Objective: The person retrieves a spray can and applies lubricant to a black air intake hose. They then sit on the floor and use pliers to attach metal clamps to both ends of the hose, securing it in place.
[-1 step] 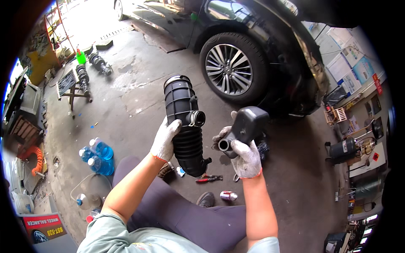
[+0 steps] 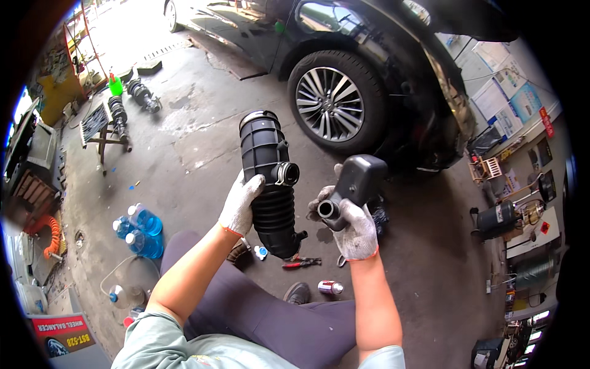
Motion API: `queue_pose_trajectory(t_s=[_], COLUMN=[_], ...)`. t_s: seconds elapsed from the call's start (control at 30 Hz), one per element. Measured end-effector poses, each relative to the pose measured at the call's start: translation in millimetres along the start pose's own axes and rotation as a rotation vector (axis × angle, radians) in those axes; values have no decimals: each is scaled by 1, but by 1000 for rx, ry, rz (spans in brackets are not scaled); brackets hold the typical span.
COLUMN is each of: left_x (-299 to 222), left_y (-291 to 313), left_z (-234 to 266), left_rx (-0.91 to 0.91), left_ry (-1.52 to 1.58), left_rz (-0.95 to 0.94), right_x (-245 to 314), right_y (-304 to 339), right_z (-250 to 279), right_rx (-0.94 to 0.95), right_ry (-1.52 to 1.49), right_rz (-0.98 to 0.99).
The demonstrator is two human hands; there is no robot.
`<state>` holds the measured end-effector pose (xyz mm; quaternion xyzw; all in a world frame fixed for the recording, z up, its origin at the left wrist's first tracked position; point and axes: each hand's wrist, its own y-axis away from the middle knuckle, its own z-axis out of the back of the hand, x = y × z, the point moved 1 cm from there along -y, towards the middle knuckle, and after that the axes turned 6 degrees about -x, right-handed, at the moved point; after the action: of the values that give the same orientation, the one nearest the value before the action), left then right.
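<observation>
Ribbed black intake hose (image 2: pixel 270 184) is held upright above the concrete floor (image 2: pixel 196 141), in front of the black car's front wheel (image 2: pixel 335 101); the gloved left hand (image 2: pixel 241 204) is wrapped round the hose's corrugated middle, fingers closed on it; a side port with a metal clamp (image 2: pixel 287 174) is seen just right of the hose's upper part. A black plastic resonator box (image 2: pixel 356 181) is gripped to the right of the hose by the gloved right hand (image 2: pixel 350 224), fingers curled about its round spout; the two parts are held near each other but apart. Below the hose, red-handled pliers (image 2: pixel 301 263) and a small can (image 2: pixel 330 287) are laid on the floor; blue water bottles (image 2: pixel 142 230) are stood well left of the hose.
</observation>
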<state>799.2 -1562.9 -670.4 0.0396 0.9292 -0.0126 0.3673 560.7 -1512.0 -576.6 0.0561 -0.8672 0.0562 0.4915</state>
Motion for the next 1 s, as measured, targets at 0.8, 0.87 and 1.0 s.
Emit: queue_pose_trajectory(t_s=[0.8, 0.87, 1.0], left_x=[50, 43, 34], left_y=[35, 35, 37], left_z=[35, 33, 32], left_rx=[149, 111, 89], left_ry=[-64, -9, -54], left_rz=[245, 261, 246], right_x=[-54, -50, -56], right_y=[9, 14, 17], right_z=[3, 9, 16], right_rx=[-207, -168, -36], right_ry=[440, 449, 664], right_rz=[30, 33, 219])
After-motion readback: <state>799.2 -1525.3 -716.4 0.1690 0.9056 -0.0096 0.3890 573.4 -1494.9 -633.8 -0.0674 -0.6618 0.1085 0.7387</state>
